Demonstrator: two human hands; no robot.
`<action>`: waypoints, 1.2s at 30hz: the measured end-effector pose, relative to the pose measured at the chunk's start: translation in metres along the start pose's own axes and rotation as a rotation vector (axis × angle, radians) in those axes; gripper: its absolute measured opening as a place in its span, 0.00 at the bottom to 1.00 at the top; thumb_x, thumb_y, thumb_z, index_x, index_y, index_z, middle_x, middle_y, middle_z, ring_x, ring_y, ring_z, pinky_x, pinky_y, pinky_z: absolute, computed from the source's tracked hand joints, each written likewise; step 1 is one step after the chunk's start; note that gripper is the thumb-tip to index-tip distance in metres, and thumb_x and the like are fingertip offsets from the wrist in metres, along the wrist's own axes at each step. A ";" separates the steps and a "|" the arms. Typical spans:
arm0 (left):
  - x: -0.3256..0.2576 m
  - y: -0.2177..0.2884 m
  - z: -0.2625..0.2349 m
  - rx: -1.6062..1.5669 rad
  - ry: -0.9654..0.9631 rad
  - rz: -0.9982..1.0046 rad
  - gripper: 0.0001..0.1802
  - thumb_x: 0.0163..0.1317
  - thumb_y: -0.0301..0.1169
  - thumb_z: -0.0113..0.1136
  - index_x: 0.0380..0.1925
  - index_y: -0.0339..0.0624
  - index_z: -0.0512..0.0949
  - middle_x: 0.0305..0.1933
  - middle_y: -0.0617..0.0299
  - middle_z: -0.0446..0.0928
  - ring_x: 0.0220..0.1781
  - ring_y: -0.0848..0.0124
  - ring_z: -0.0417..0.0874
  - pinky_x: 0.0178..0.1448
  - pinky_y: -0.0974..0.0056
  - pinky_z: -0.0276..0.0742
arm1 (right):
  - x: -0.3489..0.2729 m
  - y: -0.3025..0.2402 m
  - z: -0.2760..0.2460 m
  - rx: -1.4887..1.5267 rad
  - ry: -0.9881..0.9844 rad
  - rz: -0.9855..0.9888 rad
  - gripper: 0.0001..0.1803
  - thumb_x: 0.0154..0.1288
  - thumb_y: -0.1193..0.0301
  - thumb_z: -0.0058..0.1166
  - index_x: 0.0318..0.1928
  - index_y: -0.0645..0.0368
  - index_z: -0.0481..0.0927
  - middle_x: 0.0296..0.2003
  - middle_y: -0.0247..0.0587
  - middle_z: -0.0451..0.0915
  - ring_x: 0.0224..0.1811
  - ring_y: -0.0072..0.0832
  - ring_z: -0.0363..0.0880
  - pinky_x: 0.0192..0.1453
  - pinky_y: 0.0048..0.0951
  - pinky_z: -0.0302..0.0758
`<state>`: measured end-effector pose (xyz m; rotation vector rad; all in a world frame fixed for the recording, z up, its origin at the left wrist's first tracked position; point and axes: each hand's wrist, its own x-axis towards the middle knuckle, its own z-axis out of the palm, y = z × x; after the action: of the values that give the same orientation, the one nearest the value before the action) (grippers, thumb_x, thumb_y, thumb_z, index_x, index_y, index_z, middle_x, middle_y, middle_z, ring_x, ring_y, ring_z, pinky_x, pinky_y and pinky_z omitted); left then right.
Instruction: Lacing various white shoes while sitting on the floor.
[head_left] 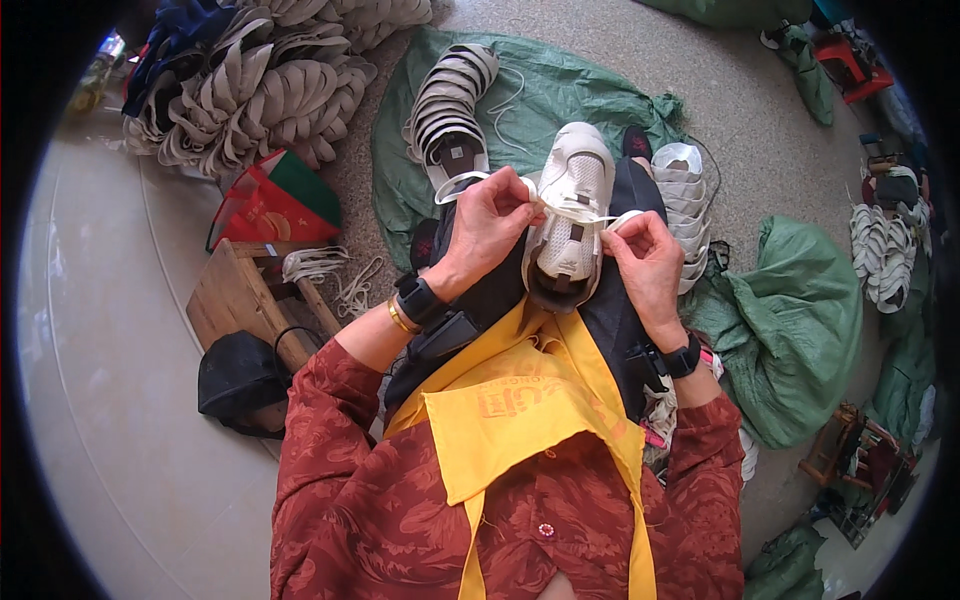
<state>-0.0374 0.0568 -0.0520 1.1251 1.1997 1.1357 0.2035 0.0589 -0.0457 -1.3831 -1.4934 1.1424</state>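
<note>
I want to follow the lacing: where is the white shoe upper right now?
In the head view, the white shoe upper sits at centre on the person's lap, between the left hand and right hand, which pinch its white lace.

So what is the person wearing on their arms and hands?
Both hands, left hand and right hand, are bare, with no gloves. The sleeves are rust-red with a swirling pattern, pushed back from the wrists. The left wrist carries a black band and a thin gold bangle; the right wrist carries a black watch-like band.
</note>
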 end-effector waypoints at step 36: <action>-0.010 0.020 0.016 0.514 0.079 0.283 0.11 0.58 0.22 0.70 0.33 0.36 0.73 0.27 0.63 0.71 0.26 0.74 0.72 0.31 0.67 0.70 | -0.013 -0.032 0.010 -0.725 -0.138 -0.449 0.08 0.61 0.82 0.58 0.40 0.63 0.77 0.37 0.48 0.79 0.42 0.45 0.83 0.45 0.41 0.80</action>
<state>-0.0223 0.0484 -0.0308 1.6940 1.4757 1.1172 0.1862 0.0450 -0.0178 -1.3105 -2.3108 0.4230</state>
